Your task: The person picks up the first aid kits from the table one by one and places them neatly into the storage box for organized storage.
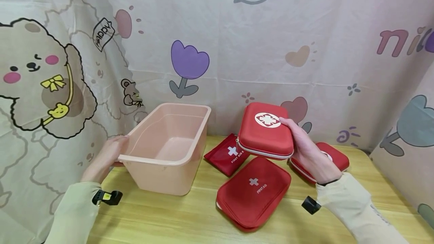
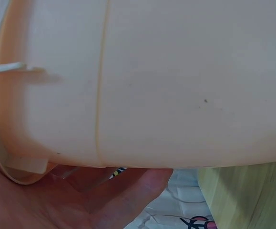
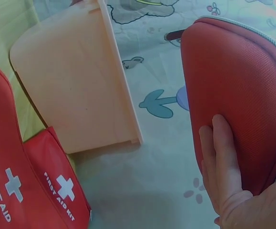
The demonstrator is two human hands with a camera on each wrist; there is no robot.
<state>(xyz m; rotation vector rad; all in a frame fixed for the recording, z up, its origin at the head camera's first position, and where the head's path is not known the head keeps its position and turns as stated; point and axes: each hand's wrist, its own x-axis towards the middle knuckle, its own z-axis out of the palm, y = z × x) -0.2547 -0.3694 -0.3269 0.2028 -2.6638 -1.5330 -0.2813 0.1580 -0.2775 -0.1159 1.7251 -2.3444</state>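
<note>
Case [image 1: 266,142] is hanging in the air over the table [image 1: 162,217], toward the far edge, right of the bin [image 1: 159,176]; only the right hand [image 1: 310,157] is supporting it. That hand is pinching the case at its right side, thumb lying on top by the white emblem [image 1: 268,120], fingers pressing along the underside. Left end is sticking out unsupported, so main risk is tilting: with weight pulling away from the grip, the thumb could be slipping and the case dropping onto the pouch [image 1: 222,157] or the bag [image 1: 254,202], which are lying below and near it. Left hand [image 1: 110,153] is gripping the bin by its left rim. Bin is standing near the table's left edge; how much margin its base is having there, cannot tell. Too hard a pull on that rim could be tipping it or dragging it leftward. If the case is crossing low toward the bin, its leading corner could be knocking the right rim, zip pull [image 3: 174,35] maybe snagging. Other case [image 1: 335,155] is lying toward the table's far right corner, right hand partly hiding it; a low swing could be shoving it edgeward. Contents aren't showing, so weight is staying a guess.
</note>
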